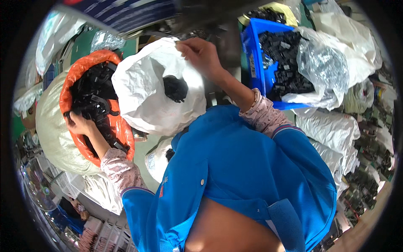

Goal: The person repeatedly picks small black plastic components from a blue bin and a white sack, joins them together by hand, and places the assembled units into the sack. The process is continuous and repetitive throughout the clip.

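Note:
An orange-lined sack (66,94) full of black plastic parts (98,82) stands at the left. My left hand (79,124) is over its left side, fingers bent together around a small black plastic part at the rim. To the right of it, a white woven sack (140,105) gapes wide, with a small heap of black pieces (175,88) at its bottom. My right hand (202,56) is raised at the far rim of this white sack. Its fingers are pinched and slightly blurred; what they hold, if anything, cannot be made out.
A blue crate (253,63) of black parts stands at the far right, partly covered by clear plastic bags (323,63). A dark blurred object (205,17) overhangs the far middle. White sacks (331,130) lie at the right. Another small white sack (156,161) sits near my body.

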`<move>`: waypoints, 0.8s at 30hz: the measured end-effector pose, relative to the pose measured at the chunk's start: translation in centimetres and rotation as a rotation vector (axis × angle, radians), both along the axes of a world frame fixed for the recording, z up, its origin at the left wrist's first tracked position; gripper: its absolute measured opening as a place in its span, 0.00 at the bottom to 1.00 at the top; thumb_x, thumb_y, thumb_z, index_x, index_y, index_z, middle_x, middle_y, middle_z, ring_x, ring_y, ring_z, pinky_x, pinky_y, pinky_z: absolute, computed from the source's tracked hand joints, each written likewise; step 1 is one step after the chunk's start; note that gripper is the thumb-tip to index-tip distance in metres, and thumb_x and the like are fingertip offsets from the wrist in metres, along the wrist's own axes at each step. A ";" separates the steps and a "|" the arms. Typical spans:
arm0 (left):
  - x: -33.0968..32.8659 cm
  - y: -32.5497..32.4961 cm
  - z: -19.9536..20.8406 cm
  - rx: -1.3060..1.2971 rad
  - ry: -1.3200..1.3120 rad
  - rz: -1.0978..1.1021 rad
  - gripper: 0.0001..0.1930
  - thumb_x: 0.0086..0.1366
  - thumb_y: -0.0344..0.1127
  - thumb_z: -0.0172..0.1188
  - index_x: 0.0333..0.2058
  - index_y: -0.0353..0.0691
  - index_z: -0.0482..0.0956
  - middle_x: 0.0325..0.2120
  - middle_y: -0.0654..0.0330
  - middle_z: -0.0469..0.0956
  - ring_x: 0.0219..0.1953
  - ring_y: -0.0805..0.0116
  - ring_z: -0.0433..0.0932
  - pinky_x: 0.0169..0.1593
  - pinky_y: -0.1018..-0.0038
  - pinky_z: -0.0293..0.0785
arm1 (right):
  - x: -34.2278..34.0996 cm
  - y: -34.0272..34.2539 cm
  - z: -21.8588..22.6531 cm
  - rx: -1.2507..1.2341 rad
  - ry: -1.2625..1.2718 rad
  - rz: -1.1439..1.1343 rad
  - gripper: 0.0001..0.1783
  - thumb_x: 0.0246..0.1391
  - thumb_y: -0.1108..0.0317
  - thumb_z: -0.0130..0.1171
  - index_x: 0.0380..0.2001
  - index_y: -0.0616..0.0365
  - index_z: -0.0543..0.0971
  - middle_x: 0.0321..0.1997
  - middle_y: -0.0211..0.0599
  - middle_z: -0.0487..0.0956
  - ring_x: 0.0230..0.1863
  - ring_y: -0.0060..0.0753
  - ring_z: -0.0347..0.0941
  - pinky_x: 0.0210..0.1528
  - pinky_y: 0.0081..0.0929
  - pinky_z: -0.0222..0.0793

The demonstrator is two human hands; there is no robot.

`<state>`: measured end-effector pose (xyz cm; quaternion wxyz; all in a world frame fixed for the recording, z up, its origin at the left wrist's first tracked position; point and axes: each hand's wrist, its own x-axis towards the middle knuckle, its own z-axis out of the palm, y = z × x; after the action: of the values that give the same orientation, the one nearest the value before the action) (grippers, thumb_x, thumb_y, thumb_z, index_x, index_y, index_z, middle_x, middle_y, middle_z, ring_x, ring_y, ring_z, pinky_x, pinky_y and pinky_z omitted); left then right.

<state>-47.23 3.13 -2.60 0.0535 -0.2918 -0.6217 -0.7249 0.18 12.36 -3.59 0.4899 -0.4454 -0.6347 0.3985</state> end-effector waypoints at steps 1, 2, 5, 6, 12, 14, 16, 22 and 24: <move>-1.1 -1.1 -0.6 -0.032 0.016 0.078 0.18 0.60 0.31 0.63 0.45 0.26 0.72 0.34 0.56 0.77 0.32 0.71 0.75 0.37 0.75 0.75 | 0.7 -1.1 0.7 -0.051 0.048 0.008 0.11 0.54 0.63 0.65 0.35 0.59 0.83 0.29 0.45 0.80 0.26 0.31 0.76 0.29 0.28 0.71; -2.2 -2.6 -1.2 -0.123 0.157 0.191 0.19 0.59 0.31 0.62 0.45 0.25 0.71 0.34 0.54 0.77 0.31 0.70 0.75 0.35 0.76 0.74 | 2.1 -2.4 1.2 -0.012 -0.021 -0.003 0.11 0.54 0.63 0.65 0.35 0.59 0.83 0.30 0.45 0.80 0.27 0.31 0.77 0.30 0.28 0.72; -0.2 -5.0 -0.1 -0.156 -0.031 0.255 0.19 0.56 0.31 0.61 0.43 0.23 0.71 0.34 0.50 0.77 0.31 0.67 0.76 0.34 0.74 0.75 | 11.1 -4.6 1.5 -0.019 -0.205 -0.103 0.10 0.52 0.65 0.65 0.34 0.59 0.83 0.32 0.46 0.81 0.31 0.35 0.80 0.33 0.27 0.73; -1.2 -6.9 0.8 -0.233 -0.186 0.078 0.16 0.57 0.31 0.58 0.39 0.23 0.73 0.35 0.48 0.78 0.31 0.63 0.78 0.35 0.68 0.77 | 14.9 -4.9 1.2 -0.113 -0.219 -0.151 0.08 0.51 0.67 0.65 0.34 0.59 0.83 0.32 0.46 0.82 0.31 0.36 0.80 0.33 0.27 0.73; 11.2 -6.8 2.3 -0.010 -0.929 -0.665 0.13 0.62 0.34 0.51 0.37 0.27 0.74 0.30 0.51 0.75 0.31 0.60 0.74 0.39 0.69 0.72 | 29.1 -6.3 -4.0 -0.347 -0.794 0.142 0.10 0.43 0.80 0.56 0.30 0.59 0.82 0.30 0.46 0.82 0.35 0.43 0.81 0.38 0.33 0.75; 19.0 -4.2 1.4 -0.347 -0.609 -0.618 0.06 0.63 0.29 0.53 0.38 0.36 0.73 0.26 0.62 0.72 0.27 0.74 0.70 0.32 0.78 0.67 | 28.4 -6.5 -4.8 -0.393 -1.172 0.303 0.10 0.44 0.80 0.55 0.32 0.59 0.80 0.35 0.47 0.81 0.41 0.48 0.79 0.41 0.43 0.74; 26.5 -3.2 -0.3 -0.389 -0.791 -0.898 0.09 0.60 0.24 0.58 0.39 0.40 0.72 0.25 0.67 0.71 0.21 0.79 0.66 0.25 0.81 0.63 | 27.8 -6.5 -6.8 -0.475 -1.307 0.391 0.12 0.46 0.80 0.53 0.36 0.58 0.76 0.40 0.52 0.79 0.46 0.54 0.77 0.42 0.47 0.74; 47.4 -0.5 1.1 -0.624 -0.682 -1.319 0.07 0.59 0.26 0.64 0.36 0.34 0.78 0.24 0.65 0.77 0.22 0.80 0.72 0.25 0.81 0.68 | 30.6 -6.6 -7.1 -0.303 -1.194 0.473 0.13 0.46 0.73 0.59 0.38 0.59 0.74 0.34 0.50 0.77 0.37 0.58 0.75 0.39 0.42 0.71; 49.9 0.1 1.1 -0.648 -0.641 -1.397 0.09 0.59 0.26 0.65 0.38 0.33 0.78 0.28 0.64 0.79 0.26 0.79 0.76 0.28 0.81 0.71 | 30.2 -7.4 -2.4 -0.218 -0.974 0.352 0.12 0.47 0.73 0.60 0.38 0.60 0.74 0.33 0.49 0.76 0.35 0.55 0.75 0.37 0.40 0.71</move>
<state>2.66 3.19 -1.52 -0.6746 -0.3907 -0.4606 -0.4244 30.42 5.00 -6.00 0.0148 -0.5141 -0.8087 0.2854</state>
